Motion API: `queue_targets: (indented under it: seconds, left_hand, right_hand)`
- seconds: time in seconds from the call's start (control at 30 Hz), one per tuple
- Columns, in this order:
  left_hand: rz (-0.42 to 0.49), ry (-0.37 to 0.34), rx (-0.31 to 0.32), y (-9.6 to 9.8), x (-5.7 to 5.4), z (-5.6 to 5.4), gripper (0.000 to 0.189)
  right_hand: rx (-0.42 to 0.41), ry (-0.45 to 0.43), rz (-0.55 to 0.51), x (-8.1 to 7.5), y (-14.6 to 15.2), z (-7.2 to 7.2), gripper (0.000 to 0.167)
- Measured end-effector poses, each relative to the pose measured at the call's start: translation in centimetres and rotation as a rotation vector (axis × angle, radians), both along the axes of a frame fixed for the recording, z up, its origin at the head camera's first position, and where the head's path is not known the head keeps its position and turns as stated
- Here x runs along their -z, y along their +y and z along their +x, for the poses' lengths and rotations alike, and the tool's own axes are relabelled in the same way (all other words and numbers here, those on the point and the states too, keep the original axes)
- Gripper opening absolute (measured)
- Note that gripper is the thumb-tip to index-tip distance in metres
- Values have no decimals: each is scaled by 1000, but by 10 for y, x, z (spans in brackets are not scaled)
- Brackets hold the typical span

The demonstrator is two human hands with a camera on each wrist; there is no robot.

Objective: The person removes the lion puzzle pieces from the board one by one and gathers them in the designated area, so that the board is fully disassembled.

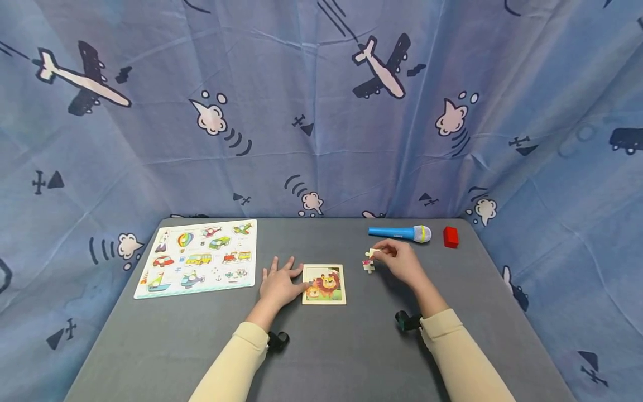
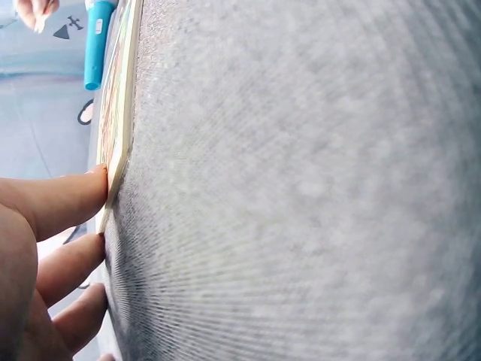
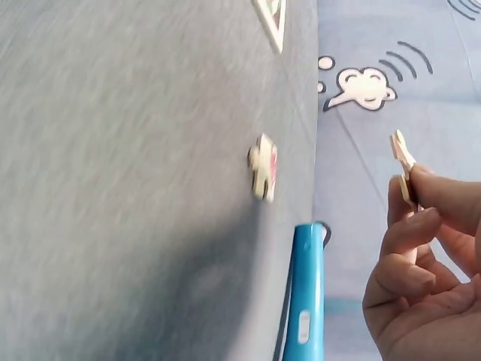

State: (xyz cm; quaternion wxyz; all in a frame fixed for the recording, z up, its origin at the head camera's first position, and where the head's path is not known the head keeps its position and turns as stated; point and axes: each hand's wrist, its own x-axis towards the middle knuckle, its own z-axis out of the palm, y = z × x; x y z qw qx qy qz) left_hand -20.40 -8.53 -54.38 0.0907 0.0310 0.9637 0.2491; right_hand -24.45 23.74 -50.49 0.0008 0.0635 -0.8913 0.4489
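Note:
With fingers spread, my left hand [image 1: 279,286] rests on the table, its thumb at the left edge of a square lion jigsaw puzzle [image 1: 324,301] in a pale wooden frame. In the left wrist view, a fingertip [image 2: 96,180] touches the frame's side. To the right, my right hand [image 1: 399,262] pinches a small pale puzzle piece [image 3: 403,154] between thumb and finger, held up off the table in the right wrist view. Another puzzle piece [image 3: 263,167], with some pink on it, lies on the table below that hand.
A white picture board [image 1: 201,259] of vehicles lies at the left. Behind my right hand are a blue toy microphone [image 1: 392,231] and a red block [image 1: 450,237], near the far edge of the grey table [image 1: 321,357]. A blue curtain [image 1: 321,139] with airplanes hangs behind.

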Motion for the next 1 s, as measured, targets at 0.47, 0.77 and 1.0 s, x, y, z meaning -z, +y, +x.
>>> queue_targets:
  seconds: [0.47,0.77,1.0]
  left_hand:
    - [12,16,0,0,-2,2,61]
    - [17,27,3,-1,0,3,61]
    - [29,23,2,-2,-1,3,61]
  right_hand:
    - [80,-115,125,26,39,-9,21]
    - [83,-133,147,40,43,-16,19]
    - [96,-130,221,44,40,-19,18]
